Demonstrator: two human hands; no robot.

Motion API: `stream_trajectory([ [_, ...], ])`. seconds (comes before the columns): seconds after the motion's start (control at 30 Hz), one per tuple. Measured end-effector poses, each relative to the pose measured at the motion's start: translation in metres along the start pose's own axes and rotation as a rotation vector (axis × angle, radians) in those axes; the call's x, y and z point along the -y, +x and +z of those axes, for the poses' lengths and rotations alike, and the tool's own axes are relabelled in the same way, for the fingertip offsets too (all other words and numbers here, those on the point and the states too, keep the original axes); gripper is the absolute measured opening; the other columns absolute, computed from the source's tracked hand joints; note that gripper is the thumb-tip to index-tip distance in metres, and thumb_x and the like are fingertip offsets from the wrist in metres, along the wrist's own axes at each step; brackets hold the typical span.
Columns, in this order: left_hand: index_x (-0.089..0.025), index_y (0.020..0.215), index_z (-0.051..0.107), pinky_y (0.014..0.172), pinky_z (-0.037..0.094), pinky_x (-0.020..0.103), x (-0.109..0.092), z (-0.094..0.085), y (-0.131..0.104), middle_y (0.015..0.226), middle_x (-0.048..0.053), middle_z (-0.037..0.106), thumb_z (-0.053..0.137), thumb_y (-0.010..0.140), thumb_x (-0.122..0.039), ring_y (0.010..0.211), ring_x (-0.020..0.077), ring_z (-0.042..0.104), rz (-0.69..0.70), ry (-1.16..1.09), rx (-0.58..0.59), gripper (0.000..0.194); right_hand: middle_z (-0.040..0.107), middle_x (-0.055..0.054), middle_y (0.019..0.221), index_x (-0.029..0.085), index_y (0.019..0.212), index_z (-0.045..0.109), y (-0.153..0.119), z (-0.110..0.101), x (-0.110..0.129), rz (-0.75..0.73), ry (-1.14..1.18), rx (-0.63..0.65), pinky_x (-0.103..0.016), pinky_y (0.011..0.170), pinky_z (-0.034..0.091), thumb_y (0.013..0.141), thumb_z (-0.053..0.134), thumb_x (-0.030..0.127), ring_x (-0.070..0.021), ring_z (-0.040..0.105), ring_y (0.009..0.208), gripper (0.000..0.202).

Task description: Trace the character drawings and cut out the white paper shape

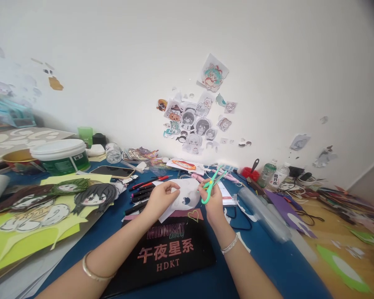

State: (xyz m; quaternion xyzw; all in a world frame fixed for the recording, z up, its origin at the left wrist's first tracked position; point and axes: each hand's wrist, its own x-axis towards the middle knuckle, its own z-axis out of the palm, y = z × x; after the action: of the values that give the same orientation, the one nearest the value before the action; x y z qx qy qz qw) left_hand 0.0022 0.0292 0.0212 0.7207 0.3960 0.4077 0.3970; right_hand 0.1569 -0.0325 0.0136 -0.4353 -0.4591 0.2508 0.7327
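Note:
My left hand [165, 199] is at the left edge of a white sheet of paper [188, 191], its thumb and fingers closed around that edge. Small dark marks show on the sheet. Green scissors [209, 187] with a yellow pivot are in my right hand [212, 201], at the sheet's right side, with the blades pointing up and away. Below the sheet lies a black case [174, 253] with pink lettering. Several dark markers [141, 194] lie left of my left hand.
Paper cutouts [95, 195] on yellow sheets cover the left side. Behind them stand a white-green tub [60, 155] and a phone [112, 171]. A clear plastic roll [264, 214], bottles [269, 172] and purple paper [288, 211] are at the right.

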Motion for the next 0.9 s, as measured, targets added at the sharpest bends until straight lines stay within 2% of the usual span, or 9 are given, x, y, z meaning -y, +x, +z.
stream_trajectory([
  [0.1,-0.016,0.078,0.062,0.049,0.024,0.022,-0.001,0.0,0.0,0.05,-0.008,0.031,0.055,0.065,-0.033,0.049,0.0103,0.033,-0.001,0.039,0.009,0.022,0.054,0.002,0.074,0.02,0.091,0.048,0.001,0.0,0.003,0.095,0.161,0.011,-0.026,0.066,0.045,0.069,0.064,0.025,-0.0106,0.054,0.067,0.028],
  [0.27,-0.016,0.076,0.062,0.048,0.022,0.022,-0.001,0.001,0.0,0.048,-0.009,0.028,0.054,0.065,-0.032,0.048,0.0101,0.031,0.002,0.076,0.026,0.021,0.052,0.004,0.07,0.021,0.087,0.047,-0.001,0.001,0.01,0.221,0.375,0.151,-0.027,0.07,0.046,0.068,0.065,0.02,-0.011,0.053,0.069,0.026],
  [0.37,-0.016,0.076,0.062,0.048,0.022,0.022,0.002,0.002,0.001,0.048,-0.008,0.029,0.054,0.066,-0.031,0.048,0.01,0.031,0.008,0.07,0.028,0.02,0.052,0.004,0.069,0.022,0.086,0.047,-0.001,0.002,0.012,0.223,0.444,0.181,-0.028,0.07,0.045,0.067,0.064,0.019,-0.0114,0.051,0.068,0.026],
  [0.43,-0.016,0.084,0.061,0.047,0.025,0.022,0.004,0.003,0.001,0.049,-0.009,0.031,0.054,0.066,-0.03,0.047,0.0099,0.034,-0.003,0.028,0.024,0.023,0.051,0.004,0.068,0.022,0.085,0.047,-0.001,0.002,0.012,0.214,0.479,0.183,-0.027,0.069,0.044,0.068,0.064,0.02,-0.0114,0.05,0.066,0.024],
  [0.5,-0.015,0.1,0.057,0.047,0.029,0.021,0.005,0.004,0.002,0.05,-0.009,0.036,0.055,0.066,-0.028,0.046,0.0106,0.04,-0.039,-0.031,0.019,0.036,0.05,0.004,0.065,0.022,0.084,0.048,0.0,0.001,0.011,0.211,0.515,0.178,-0.027,0.066,0.043,0.069,0.064,0.021,-0.0112,0.049,0.064,0.023],
  [0.6,-0.011,0.12,0.042,0.047,0.035,0.022,0.007,0.004,0.003,0.049,-0.009,0.045,0.055,0.066,-0.021,0.045,0.0128,0.049,-0.106,-0.037,0.023,0.057,0.048,0.004,0.063,0.022,0.084,0.048,0.001,0.0,0.011,0.234,0.568,0.185,-0.026,0.063,0.041,0.071,0.063,0.026,-0.0113,0.047,0.061,0.02],
  [0.77,-0.01,0.116,0.042,0.047,0.039,0.022,0.012,0.005,0.006,0.053,-0.006,0.055,0.057,0.061,-0.011,0.048,0.0146,0.056,-0.138,0.123,0.038,0.057,0.043,0.005,0.059,0.022,0.087,0.05,-0.002,-0.003,0.013,0.239,0.58,0.277,-0.027,0.062,0.039,0.074,0.061,0.034,-0.0116,0.044,0.059,0.021],
  [0.9,-0.01,0.117,0.033,0.04,0.039,0.023,0.017,0.001,0.009,0.048,-0.007,0.057,0.059,0.066,-0.019,0.035,0.0158,0.054,-0.242,0.058,0.05,0.058,0.045,0.004,0.059,0.02,0.088,0.051,-0.007,-0.003,0.013,0.174,0.479,0.362,-0.026,0.063,0.037,0.076,0.059,0.035,-0.012,0.045,0.06,0.021],
])
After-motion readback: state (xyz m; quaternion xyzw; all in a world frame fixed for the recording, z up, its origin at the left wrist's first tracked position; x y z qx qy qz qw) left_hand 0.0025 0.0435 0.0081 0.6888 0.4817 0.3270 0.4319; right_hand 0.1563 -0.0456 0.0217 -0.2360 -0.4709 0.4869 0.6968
